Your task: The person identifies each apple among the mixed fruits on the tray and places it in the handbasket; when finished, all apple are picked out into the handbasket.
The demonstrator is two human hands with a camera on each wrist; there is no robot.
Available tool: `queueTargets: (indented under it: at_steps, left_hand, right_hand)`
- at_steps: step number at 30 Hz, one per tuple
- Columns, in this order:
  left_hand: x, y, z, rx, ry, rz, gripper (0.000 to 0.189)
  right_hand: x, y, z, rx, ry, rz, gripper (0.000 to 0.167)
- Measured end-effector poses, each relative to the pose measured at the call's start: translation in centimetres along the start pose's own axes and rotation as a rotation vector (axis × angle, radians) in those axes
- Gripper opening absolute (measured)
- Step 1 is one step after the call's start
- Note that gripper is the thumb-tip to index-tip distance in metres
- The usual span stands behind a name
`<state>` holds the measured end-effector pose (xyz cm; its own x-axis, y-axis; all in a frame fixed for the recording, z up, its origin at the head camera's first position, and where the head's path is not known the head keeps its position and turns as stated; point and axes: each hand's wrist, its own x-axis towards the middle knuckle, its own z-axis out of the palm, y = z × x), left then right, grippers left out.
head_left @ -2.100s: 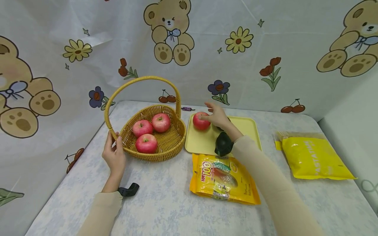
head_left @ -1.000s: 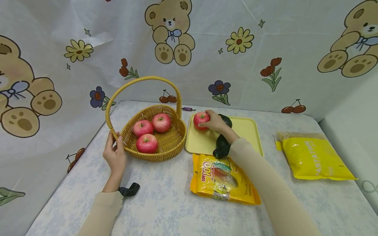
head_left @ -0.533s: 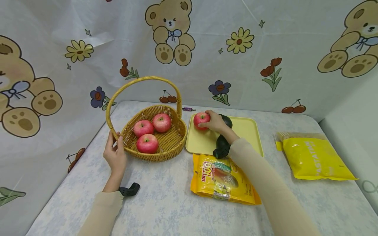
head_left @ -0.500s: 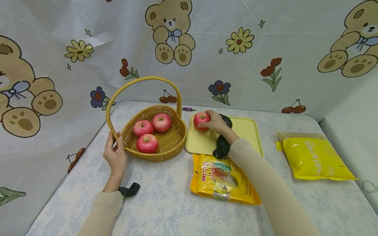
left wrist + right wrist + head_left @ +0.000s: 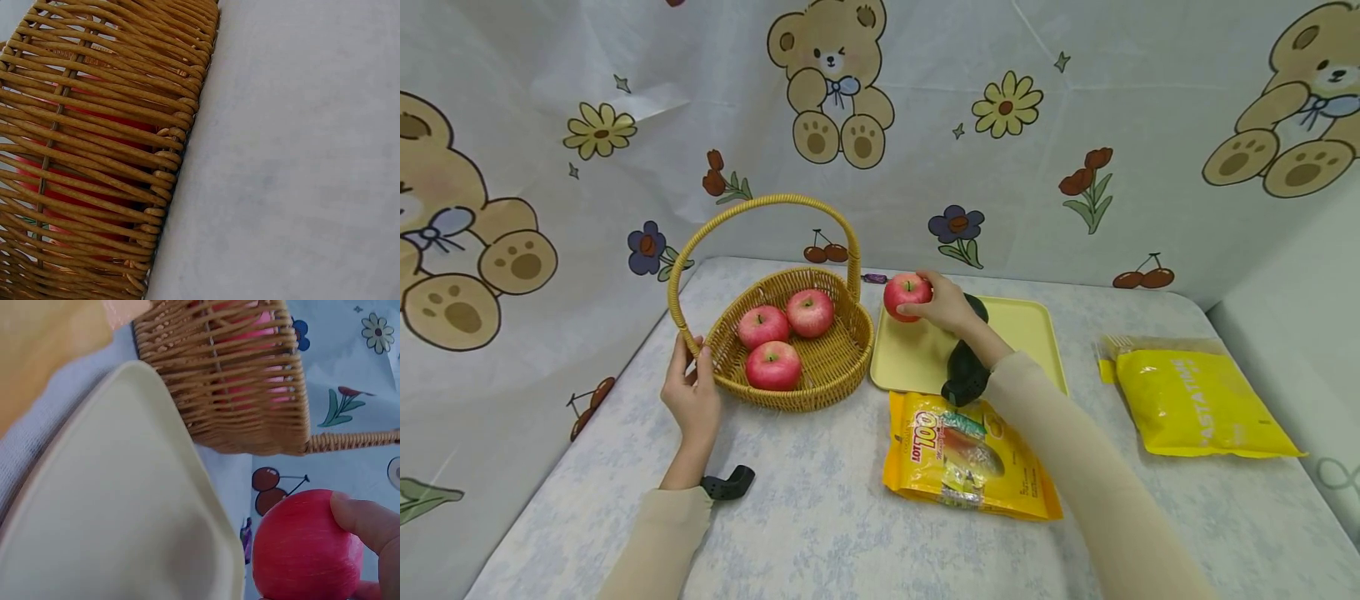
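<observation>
My right hand (image 5: 949, 307) grips a red apple (image 5: 907, 297) between thumb and fingers. In the right wrist view this apple (image 5: 306, 550) is raised over the edge of the pale yellow tray (image 5: 112, 481). To the left, my left hand (image 5: 694, 396) holds the wicker basket (image 5: 820, 398) by its side, where the tall handle meets the rim. Three red apples (image 5: 772, 366) lie inside the basket. The left wrist view shows the basket's woven wall (image 5: 94, 150) close up, with red showing through; the left fingers are out of that view.
Behind the right hand, a dark rounded thing (image 5: 977, 307) is partly hidden on the tray. An orange-yellow mango packet (image 5: 966, 454) lies in front of the tray. A yellow bag (image 5: 1202, 400) lies at the right, and a small purple-wrapped candy (image 5: 875, 278) at the back.
The right hand reached down to the apple on the tray, took hold of it, and has now raised it slightly toward the back left. The left hand and basket stay put.
</observation>
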<state>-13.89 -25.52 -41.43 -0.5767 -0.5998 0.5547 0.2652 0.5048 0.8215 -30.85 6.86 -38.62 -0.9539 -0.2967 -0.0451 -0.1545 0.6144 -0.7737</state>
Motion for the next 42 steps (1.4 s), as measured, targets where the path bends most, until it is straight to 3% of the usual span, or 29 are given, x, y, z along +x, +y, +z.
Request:
queueTargets:
  at_steps: [7,15,30,42]
  left_hand:
    - [0.0,-0.2,-0.1,-0.007,0.005,0.01,0.042]
    - [0.1,-0.2,-0.1,-0.012,0.009,0.009,0.042]
    - [0.1,-0.1,0.1,-0.026,0.008,0.017,0.042]
    - [0.0,-0.1,0.0,-0.028,-0.002,0.026,0.042]
  right_hand:
    - [-0.7,-1.4,-0.1,0.023,0.02,-0.042,0.079]
    - [-2.3,-3.7,0.0,0.065,0.035,-0.156,0.077]
    - [-3.1,-6.6,3.4,0.073,0.005,-0.278,0.076]
    - [-2.5,-7.1,7.2,-0.138,-0.018,-0.361,0.076]
